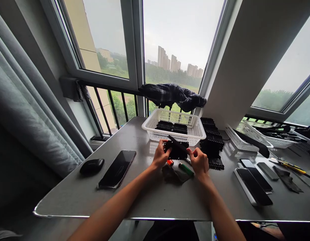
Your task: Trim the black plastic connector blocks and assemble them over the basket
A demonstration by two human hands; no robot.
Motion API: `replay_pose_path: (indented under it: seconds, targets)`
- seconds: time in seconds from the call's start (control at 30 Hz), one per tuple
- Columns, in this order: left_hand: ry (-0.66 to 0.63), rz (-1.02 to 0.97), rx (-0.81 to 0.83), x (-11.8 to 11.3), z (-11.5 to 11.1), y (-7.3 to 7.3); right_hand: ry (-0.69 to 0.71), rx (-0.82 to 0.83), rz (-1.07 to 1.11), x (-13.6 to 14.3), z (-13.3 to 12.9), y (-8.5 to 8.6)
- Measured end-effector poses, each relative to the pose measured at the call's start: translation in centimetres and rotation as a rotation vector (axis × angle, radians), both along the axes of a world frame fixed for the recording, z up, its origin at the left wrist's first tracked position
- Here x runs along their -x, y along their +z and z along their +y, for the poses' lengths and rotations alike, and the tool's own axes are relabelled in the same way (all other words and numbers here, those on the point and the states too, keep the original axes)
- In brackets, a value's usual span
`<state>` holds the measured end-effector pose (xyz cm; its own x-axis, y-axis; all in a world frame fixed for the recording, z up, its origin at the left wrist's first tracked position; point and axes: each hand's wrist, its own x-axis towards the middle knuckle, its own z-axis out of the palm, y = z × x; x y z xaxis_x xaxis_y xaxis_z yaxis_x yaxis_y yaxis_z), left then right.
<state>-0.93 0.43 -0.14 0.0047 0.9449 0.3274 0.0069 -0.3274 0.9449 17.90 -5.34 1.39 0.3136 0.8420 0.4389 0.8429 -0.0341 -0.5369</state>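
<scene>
Gripping — both hands (180,159) — black part (177,150)

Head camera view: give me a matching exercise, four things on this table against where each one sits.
Things:
1. white basket
2. black phone
3. black earbud case
4. green lighter

Places:
A. far left, beside the phone
B. under the right hand
C. behind both hands, by the window
D. left of the left hand

Pairs: 1-C, 2-D, 3-A, 4-B
</scene>
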Motion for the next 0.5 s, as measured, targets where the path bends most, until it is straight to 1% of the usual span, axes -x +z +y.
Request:
replay_pose_path:
  seconds: [0.07, 0.13, 0.2, 0.27, 0.33, 0.37, 0.5]
  targets:
    - [-0.021, -0.004, -0.004, -0.1, -0.2, 0.1, 0.047, 0.017, -0.013, 0.8, 0.0, -0.3]
    - [-0.026, -0.007, 0.0, -0.1, -0.4, 0.2, 0.054, 0.034, 0.006, 0.6, 0.2, -0.5]
    - [-0.014, -0.005, 0.011, 0.0, -0.3, 0.2, 0.015, 0.036, 0.04, -0.3, 0.4, -0.4]
    - [0.009, -0.003, 0.027, 0.1, -0.1, 0.2, -0.06, 0.024, 0.062, -1.4, 0.5, -0.3]
    - [0.028, -0.004, 0.042, 0.1, 0.0, 0.1, -0.102, 0.014, 0.069, -1.9, 0.6, -0.3]
    - [0.031, -0.006, 0.049, 0.1, 0.0, 0.1, -0.093, 0.01, 0.065, -1.9, 0.6, -0.4]
    - [0.006, -0.004, 0.06, 0.0, -0.4, 0.4, 0.018, 0.012, 0.029, -0.7, 0.6, -0.8]
